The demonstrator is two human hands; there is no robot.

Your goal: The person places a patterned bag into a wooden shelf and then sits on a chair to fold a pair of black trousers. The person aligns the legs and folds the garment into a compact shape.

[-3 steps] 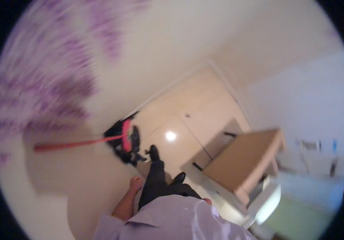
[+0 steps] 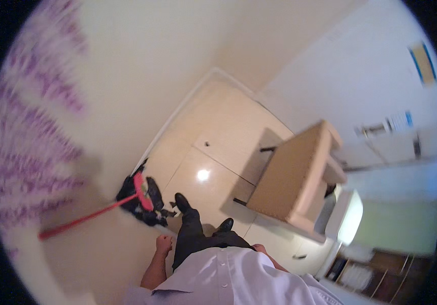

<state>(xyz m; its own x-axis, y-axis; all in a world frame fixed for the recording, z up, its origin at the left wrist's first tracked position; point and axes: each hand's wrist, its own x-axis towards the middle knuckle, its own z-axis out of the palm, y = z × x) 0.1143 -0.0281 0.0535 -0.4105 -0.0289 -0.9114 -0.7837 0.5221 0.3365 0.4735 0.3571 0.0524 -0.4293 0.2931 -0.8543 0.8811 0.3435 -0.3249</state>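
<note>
My left hand (image 2: 164, 245) hangs beside my left thigh, its fingers curled into a loose fist with nothing showing in it. On the other side, my right hand (image 2: 260, 248) shows only in part next to my hip, and its fingers are hidden. Nearest to my left hand lies a black plastic bag (image 2: 152, 216), crumpled on the floor against the wall. A red broom (image 2: 91, 215) leans there, its pinkish-red head down at the bag and its long handle slanting up along the wall. Neither hand touches the broom or the bag.
A brown padded chair or bench (image 2: 284, 178) with dark legs stands to the right on the pale tiled floor (image 2: 218, 122). Behind it is a white rounded object (image 2: 345, 216). A shelf (image 2: 376, 277) with items stands at the lower right. Purple patterning covers the left wall (image 2: 40, 168).
The view has turned and sharpened: the broom, bag and brown furniture sit further left in the picture, and a shelf shows at lower right. Both hands stay low at my sides.
</note>
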